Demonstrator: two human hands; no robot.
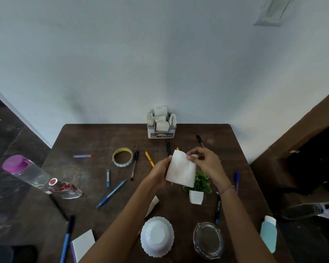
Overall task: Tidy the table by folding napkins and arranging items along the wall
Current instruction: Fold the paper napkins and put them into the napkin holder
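At nine o'clock, hanging over the left edge of the dark brown wooden table (95,137): a clear plastic bottle with a purple cap (25,171), lying tilted, its base touching a small clear glass bottle with a red cap (65,187). Toward ten o'clock, a short purple crayon with an orange tip (82,156); just right of it, a flat roll of clear tape with a yellow inner ring (122,156), then a black pen (134,165) and an orange pen (149,159). Nearer centre-left, a small blue-green crayon (108,178) and a long blue pen (111,193), slanted. At seven o'clock, a blue-and-black marker (67,239) beside a white notepad (83,244). At twelve o'clock, against the pale wall (160,54), a grey napkin holder stuffed with folded white napkins (161,122). At centre, raised above the tabletop, a white paper napkin (180,169), partly folded, held upright between both hands: left hand (159,174) reaching in from seven o'clock, forearm extended, palm cupping the napkin's left edge; right hand (207,165) coming from five o'clock, wrist bent, bracelet on it, thumb and fingertips pinched on the top right corner. Below the napkin, a small green plant in a white pot (198,190). At six o'clock, an upturned white scalloped bowl (157,236), then a clear glass ashtray (207,240). Toward three o'clock, a blue pen (236,181); at five, a teal bottle with a white cap (268,234) at the table's edge.
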